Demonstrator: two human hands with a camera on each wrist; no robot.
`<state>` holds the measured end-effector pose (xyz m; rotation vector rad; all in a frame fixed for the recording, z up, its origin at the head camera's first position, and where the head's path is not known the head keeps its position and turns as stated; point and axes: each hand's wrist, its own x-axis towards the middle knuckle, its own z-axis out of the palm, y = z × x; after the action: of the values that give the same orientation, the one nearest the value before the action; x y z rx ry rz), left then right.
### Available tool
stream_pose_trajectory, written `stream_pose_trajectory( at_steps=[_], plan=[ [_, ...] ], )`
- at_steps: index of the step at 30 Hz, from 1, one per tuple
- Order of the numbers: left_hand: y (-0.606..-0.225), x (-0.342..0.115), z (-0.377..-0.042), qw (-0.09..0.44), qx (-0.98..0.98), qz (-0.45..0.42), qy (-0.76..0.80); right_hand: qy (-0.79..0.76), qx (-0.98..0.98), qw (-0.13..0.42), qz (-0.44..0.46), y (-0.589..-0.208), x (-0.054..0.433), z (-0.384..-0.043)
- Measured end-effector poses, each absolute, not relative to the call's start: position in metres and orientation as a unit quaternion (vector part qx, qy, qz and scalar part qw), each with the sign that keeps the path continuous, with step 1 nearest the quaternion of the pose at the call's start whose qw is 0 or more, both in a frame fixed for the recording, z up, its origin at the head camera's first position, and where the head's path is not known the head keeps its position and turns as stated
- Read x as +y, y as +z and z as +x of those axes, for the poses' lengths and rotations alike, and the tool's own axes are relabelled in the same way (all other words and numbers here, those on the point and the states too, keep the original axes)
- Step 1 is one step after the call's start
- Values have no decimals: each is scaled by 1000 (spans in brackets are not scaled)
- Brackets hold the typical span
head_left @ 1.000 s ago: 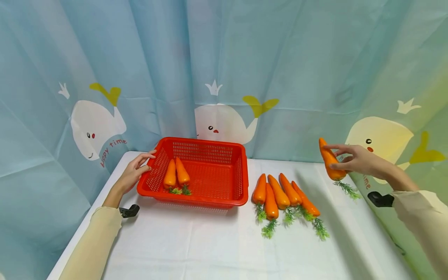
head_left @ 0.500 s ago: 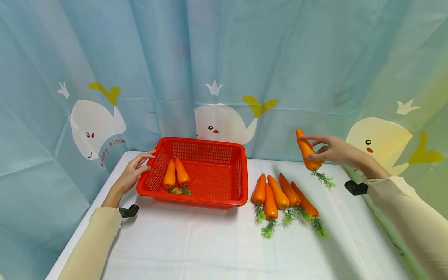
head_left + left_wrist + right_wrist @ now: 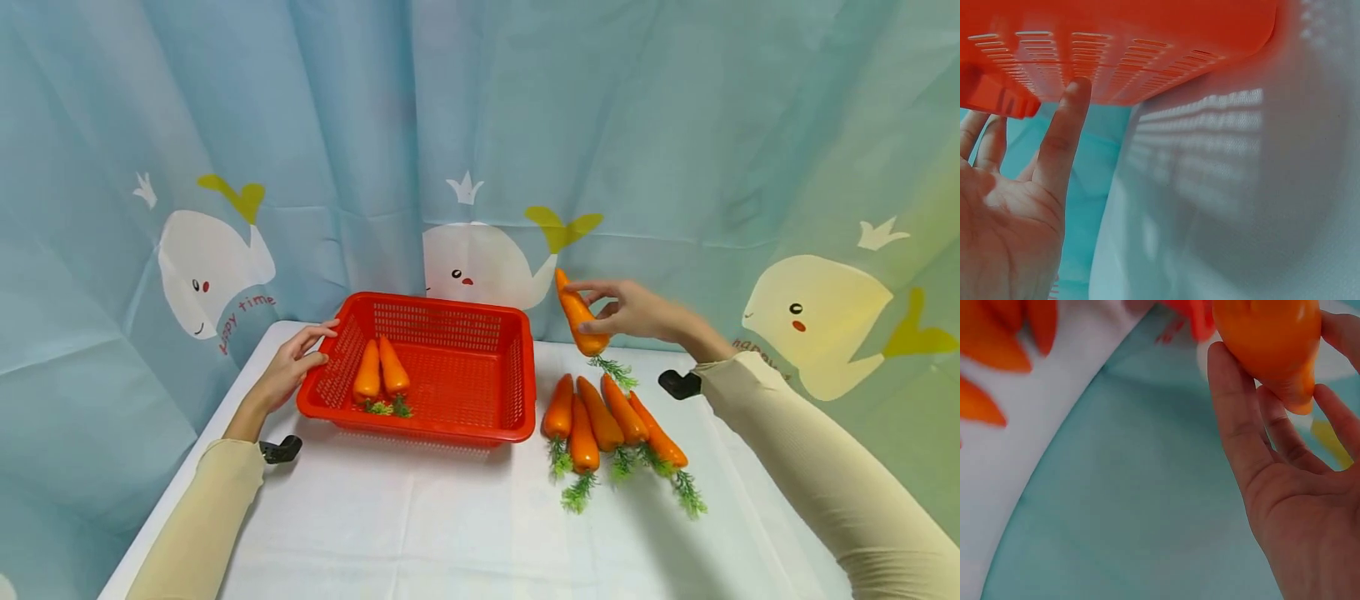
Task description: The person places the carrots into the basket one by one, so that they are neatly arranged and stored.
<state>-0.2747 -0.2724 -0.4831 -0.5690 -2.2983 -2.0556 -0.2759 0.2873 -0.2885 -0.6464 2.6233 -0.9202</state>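
Observation:
With its fingers over the left rim and its thumb against the outer wall, my left hand [image 3: 291,368] holds the red plastic basket [image 3: 435,431]. The thumb [image 3: 1063,137] touches the slotted wall in the left wrist view. Two orange carrots [image 3: 367,377] with green tops lie in the basket's left part. My right hand [image 3: 633,311] pinches another carrot [image 3: 576,315] between thumb and fingers, raised to the right of the basket. Its tip points up and its green top [image 3: 615,369] hangs down. The right wrist view shows the fingers around this carrot [image 3: 1269,337].
Several carrots [image 3: 598,417] lie side by side on the white table [image 3: 420,533], right of the basket, their leafy tops toward me. A blue curtain [image 3: 360,125] printed with whales hangs behind the table's back edge.
My right hand has carried the carrot leftward from the far right, over the table's back edge, to near the basket. The left hand and basket have stayed in place.

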Motion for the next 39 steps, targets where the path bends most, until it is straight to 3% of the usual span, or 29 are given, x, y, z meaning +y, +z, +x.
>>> stream_pose_trajectory(
  at_steps=[17, 26, 32, 39],
  plan=[
    [-485, -274, -279, -19, -728, -179, -662, -327, 878, 185, -297, -320, 182, -306],
    [-485, -275, -280, -11, -732, -179, -657, -276, 892, 180, -311, -342, 138, -320],
    [-486, -275, -281, -9, -737, -179, -652, -313, 868, 244, -300, -366, 112, -328],
    [-486, -275, -280, -3, -734, -180, -655, -339, 855, 279, -275, -391, 84, -335]
  ],
)
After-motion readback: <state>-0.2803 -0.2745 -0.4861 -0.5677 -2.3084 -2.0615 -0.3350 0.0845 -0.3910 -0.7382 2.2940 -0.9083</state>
